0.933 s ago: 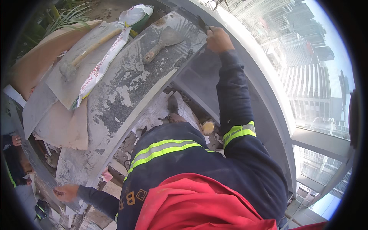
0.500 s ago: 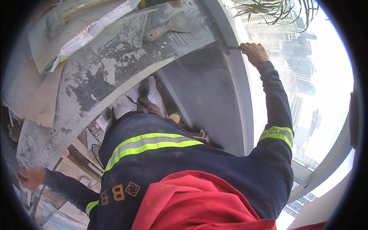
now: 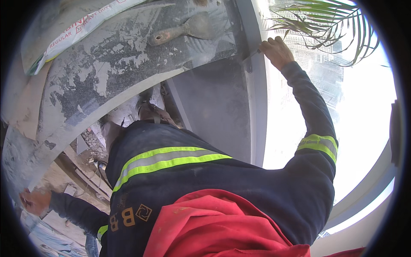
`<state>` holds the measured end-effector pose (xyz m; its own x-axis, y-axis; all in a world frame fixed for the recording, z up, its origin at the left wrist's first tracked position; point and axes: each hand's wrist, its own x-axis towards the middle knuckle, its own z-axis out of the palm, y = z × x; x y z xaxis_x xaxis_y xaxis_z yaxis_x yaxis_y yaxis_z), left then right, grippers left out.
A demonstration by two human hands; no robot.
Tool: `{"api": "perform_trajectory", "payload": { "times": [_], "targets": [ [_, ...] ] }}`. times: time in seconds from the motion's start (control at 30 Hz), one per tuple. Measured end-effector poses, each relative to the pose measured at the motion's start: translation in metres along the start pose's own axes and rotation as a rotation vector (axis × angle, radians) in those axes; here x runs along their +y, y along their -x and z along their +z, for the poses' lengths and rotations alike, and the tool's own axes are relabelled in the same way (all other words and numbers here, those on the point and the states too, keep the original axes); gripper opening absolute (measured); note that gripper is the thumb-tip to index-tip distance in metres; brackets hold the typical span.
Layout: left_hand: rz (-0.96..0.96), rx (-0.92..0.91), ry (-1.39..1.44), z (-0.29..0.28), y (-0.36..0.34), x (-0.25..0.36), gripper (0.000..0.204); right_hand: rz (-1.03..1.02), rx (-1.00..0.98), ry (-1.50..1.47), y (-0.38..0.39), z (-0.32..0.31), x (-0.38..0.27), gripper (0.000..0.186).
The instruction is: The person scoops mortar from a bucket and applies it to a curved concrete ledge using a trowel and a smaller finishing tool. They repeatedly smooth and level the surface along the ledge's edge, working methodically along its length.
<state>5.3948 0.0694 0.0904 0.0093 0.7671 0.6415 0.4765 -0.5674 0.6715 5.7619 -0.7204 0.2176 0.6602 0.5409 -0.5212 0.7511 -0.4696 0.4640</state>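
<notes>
My right hand is closed at the upper right, gripping a thin, flat-bladed tool. Its handle is hidden in the fingers. The blade reaches left to the pale upright frame, where the frame meets the end of the ledge. At the far left, my left hand is low beside the near end of the grey ledge. Those fingers are curled in, and what they hold, if anything, cannot be made out. A dusty scraper with a wide blade lies on the ledge, apart from both hands.
A white printed bag lies on the ledge's far left. A dark grey panel stands below the ledge beside the frame. Palm leaves hang beyond the frame. Rubble and boards litter the floor below.
My right hand has moved farther away along the frame, still gripping the tool. The view has shifted, so the ledge's things sit farther left and more palm leaves show. The left hand stays near the ledge.
</notes>
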Motion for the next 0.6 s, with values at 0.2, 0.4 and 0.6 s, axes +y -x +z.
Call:
{"api": "perform_trajectory", "payload": {
  "times": [0.2,0.4,0.6],
  "targets": [
    [0.0,0.01,0.001,-0.011,-0.001,-0.029,0.025,-0.156,0.319,0.126,-0.019,0.01,0.013,0.012],
    [-0.047,-0.019,0.078,-0.035,-0.002,-0.063,0.027,-0.168,0.218,0.088,-0.041,0.007,0.015,0.008],
    [-0.134,0.014,-0.065,-0.036,0.014,-0.036,0.026,0.262,0.256,0.029,-0.029,-0.006,0.018,0.02]
  ]
}}
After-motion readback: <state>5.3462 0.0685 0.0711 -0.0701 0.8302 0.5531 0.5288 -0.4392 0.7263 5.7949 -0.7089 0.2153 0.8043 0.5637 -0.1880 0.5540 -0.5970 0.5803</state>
